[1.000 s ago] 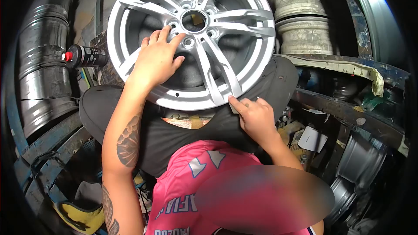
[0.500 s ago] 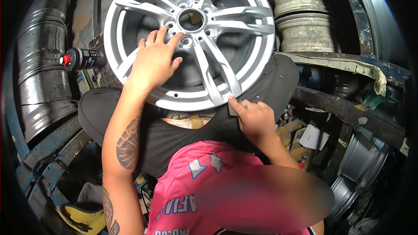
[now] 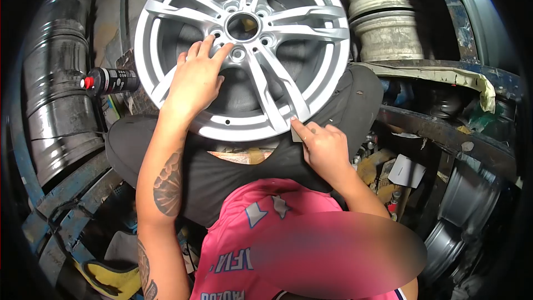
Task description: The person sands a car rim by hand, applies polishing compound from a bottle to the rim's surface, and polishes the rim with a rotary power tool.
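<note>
A silver alloy wheel rim (image 3: 288, 105) lies face up across my lap, its paired spokes meeting at a round centre hole. My left hand (image 3: 194, 80) rests open on a lower-left spoke, fingers spread toward the lug holes near the hub. At the lower edge of the wheel, my right hand (image 3: 327, 147) is closed, its index finger stretched onto the outer lip beside a spoke end. Under that finger shows the corner of a small grey-tan flat piece, which looks like sandpaper (image 3: 296, 135); most of it is hidden by the fingers.
A black bottle with a red cap (image 3: 111, 82) lies at the left, close to the wheel. Stacked dusty rims (image 3: 386, 36) stand at upper right; shiny rims (image 3: 58, 83) are piled at far left. A metal frame (image 3: 444, 128) runs along the right, with more rims (image 3: 469, 200) below.
The view has shifted slightly. My right index finger sits marginally higher on the wheel's lip; my left hand keeps its place on the spoke.
</note>
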`<control>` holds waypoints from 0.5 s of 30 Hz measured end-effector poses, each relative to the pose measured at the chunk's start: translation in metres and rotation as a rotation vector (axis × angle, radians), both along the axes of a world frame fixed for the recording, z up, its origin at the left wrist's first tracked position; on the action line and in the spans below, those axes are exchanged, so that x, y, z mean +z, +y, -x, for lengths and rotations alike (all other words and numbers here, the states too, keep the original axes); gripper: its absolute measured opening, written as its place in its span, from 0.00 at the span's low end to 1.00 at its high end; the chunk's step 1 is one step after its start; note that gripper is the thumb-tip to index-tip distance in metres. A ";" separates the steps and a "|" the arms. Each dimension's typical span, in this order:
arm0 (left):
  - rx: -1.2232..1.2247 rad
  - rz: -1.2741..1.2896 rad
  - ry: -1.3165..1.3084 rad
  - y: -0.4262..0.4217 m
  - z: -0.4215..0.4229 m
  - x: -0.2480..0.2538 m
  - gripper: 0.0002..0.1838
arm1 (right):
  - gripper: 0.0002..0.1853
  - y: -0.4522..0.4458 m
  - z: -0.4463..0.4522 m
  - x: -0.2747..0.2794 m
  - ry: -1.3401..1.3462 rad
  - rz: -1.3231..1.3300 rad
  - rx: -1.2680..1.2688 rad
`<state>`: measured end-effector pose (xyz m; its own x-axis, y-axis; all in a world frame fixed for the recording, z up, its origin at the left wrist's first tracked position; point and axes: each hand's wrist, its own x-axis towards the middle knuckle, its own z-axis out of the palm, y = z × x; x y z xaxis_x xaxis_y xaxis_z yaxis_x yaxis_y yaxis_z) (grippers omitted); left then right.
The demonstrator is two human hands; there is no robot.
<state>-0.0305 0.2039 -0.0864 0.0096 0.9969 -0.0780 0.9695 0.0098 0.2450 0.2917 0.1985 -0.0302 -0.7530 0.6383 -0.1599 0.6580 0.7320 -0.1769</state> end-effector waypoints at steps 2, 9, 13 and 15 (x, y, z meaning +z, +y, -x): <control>-0.001 -0.005 -0.014 0.000 0.001 -0.002 0.39 | 0.23 -0.003 -0.005 0.008 -0.050 0.026 0.013; 0.012 0.002 -0.052 0.002 -0.001 0.002 0.39 | 0.22 0.000 -0.004 0.002 -0.011 0.007 0.001; 0.017 0.041 -0.211 0.002 0.011 0.005 0.37 | 0.20 -0.003 -0.002 0.004 -0.032 0.008 -0.005; 0.045 0.076 -0.421 0.006 0.024 0.014 0.33 | 0.19 0.001 -0.002 0.003 0.001 0.020 -0.026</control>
<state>-0.0549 0.2100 -0.0723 0.0130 0.9887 -0.1493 0.7835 0.0827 0.6158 0.2939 0.1994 -0.0276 -0.7366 0.6541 -0.1723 0.6764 0.7111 -0.1918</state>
